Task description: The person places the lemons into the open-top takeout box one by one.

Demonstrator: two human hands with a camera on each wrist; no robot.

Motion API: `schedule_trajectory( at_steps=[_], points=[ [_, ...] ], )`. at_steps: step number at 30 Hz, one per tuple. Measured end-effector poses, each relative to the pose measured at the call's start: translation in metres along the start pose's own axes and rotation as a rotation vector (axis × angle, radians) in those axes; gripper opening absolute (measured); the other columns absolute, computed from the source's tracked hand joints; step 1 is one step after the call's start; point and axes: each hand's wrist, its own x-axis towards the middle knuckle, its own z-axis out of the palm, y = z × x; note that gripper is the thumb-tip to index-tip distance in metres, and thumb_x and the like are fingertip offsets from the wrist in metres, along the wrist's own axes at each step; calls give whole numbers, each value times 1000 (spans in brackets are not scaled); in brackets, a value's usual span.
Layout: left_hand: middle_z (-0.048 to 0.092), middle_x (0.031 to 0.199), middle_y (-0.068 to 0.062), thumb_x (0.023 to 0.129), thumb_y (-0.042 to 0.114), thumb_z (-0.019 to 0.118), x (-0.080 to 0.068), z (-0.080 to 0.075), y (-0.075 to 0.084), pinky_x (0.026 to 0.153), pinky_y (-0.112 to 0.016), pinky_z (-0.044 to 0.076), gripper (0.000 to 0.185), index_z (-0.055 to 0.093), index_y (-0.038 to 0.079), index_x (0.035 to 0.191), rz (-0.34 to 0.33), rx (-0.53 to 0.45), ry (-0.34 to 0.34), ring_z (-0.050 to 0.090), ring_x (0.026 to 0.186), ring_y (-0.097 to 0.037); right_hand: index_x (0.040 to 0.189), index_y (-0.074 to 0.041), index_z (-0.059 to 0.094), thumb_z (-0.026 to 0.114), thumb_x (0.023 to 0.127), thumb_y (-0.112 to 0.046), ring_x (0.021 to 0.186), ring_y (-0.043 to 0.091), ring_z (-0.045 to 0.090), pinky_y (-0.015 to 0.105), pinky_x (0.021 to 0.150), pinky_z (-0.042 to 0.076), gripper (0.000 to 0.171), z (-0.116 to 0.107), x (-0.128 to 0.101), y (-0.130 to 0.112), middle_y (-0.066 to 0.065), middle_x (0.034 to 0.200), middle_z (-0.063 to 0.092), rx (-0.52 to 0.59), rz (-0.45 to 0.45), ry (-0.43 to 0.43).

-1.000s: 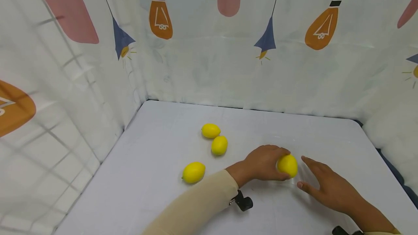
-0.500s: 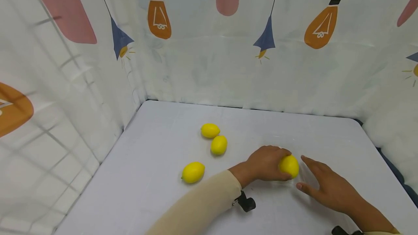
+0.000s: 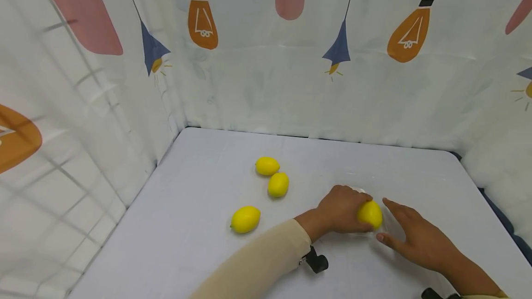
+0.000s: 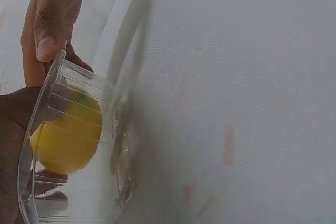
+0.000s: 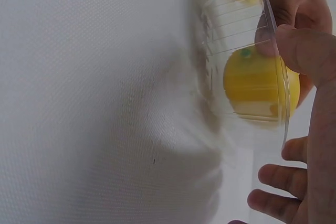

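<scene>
My left hand (image 3: 342, 209) holds a yellow lemon (image 3: 371, 215) between thumb and fingers. In the left wrist view the lemon shows through the wall of a clear plastic container (image 4: 86, 77), inside its rim and above its bottom. The container stands on the white table, mostly hidden by the left hand in the head view. My right hand (image 3: 424, 236) is at its right side, thumb and fingers spread. In the right wrist view that thumb (image 5: 299, 48) lies at the container's rim, while the other fingers (image 5: 283, 179) extend loosely beside it.
Three more lemons lie left of the container: one at the back (image 3: 267, 166), one close in front of it (image 3: 278, 184), and one nearer the left sleeve (image 3: 245, 219). White cloth walls (image 3: 266, 82) with printed lamps enclose the table (image 3: 187, 174).
My left hand has shifted slightly right and downward with the lemon, deeper into the container. My right hand stays almost where it was.
</scene>
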Motion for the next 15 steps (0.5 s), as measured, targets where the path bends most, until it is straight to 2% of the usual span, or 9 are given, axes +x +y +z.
schedule_trajectory(
  at_steps=[9, 15],
  points=[
    [67, 118, 22, 89, 66, 67, 1, 2, 3, 108, -27, 30, 62, 59, 35, 142, -18, 46, -63, 54, 108, -4, 159, -9, 34, 63, 91, -68, 131, 47, 48, 70, 90, 48, 94, 0, 0, 0, 25, 148, 45, 4, -1, 0],
    [67, 119, 23, 89, 67, 67, 0, 0, 1, 110, -28, 28, 64, 58, 35, 144, -14, 46, -70, 54, 111, -6, 158, -8, 35, 63, 91, -68, 131, 47, 47, 69, 91, 48, 94, 0, 0, -1, 25, 148, 45, -3, 1, -2]
  ],
)
